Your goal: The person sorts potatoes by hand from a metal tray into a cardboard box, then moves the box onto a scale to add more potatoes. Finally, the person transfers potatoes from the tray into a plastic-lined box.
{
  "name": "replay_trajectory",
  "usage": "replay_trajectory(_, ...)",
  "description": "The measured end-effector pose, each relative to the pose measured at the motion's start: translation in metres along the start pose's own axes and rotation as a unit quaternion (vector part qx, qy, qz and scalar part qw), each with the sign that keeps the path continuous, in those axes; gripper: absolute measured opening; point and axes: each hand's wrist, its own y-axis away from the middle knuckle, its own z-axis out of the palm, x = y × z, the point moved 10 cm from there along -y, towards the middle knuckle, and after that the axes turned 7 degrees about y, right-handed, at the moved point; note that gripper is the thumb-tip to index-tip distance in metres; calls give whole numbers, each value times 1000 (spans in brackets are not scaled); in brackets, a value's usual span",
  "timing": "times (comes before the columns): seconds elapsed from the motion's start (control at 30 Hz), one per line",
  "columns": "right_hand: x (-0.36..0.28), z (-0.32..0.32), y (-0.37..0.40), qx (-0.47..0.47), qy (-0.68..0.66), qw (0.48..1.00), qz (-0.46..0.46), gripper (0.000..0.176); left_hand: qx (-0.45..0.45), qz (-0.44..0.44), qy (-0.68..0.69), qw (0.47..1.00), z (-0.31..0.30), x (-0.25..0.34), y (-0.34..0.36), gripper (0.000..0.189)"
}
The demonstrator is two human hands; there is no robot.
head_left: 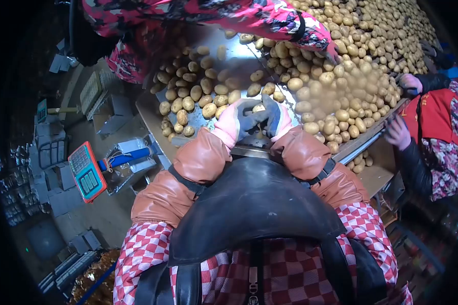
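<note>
I see the sorting table [239, 57] as a shallow metal tray, and everything I place is relative to it. Its far right half is heaped deep with potatoes [361, 30]. A thinner scatter [188, 96] covers its near left corner, and a bare strip of metal runs up the middle between the two.

At the table's near edge, my left hand [235, 121] and right hand [279, 118], both gloved, meet around a single potato [259, 108]. Both sets of fingers are curled closed against it, and it sits just above the tabletop between the two gloves. My wrists cross the near rim.

Room is tight. A co-worker's patterned sleeve [229, 15] stretches across the far side of the table, and another person's gloved hand [398, 133] rests on its right edge. The bare strip ahead of my hands is the only open metal. Off the table's left edge, down on the floor, stands a weighing scale [86, 172].
</note>
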Motion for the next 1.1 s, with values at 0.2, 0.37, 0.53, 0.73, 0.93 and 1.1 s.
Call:
replay_trajectory(0.2, 21, 18, 5, 30, -112, 993, -31, 26, -3, 66, -197, 978, 9, 31, 16, 49)
replay_trajectory(0.37, 23, 22, 12, 54, -212, 974, 49, 25, 22, 16, -137, 990, -18, -4, 9, 40)
replay_trajectory(0.53, -42, 27, 16, -10, -221, 965, 139, 42, -73, 137, -19, 988, -32, 39, 52, 36)
replay_trajectory(0.73, -27, 118, 22, -122, -445, 862, 209, 51, -62, 115, -2, 991, -88, 22, 76, 50)
replay_trajectory(0.93, -101, 125, 22, -76, 1, 997, -28, 38, -51, 175, -207, 961, -109, 31, 117, 52)
replay_trajectory(1.1, -44, 154, 36, -44, -73, 988, 129, 35, -31, 34, -189, 981, -117, 8, 129, 41)
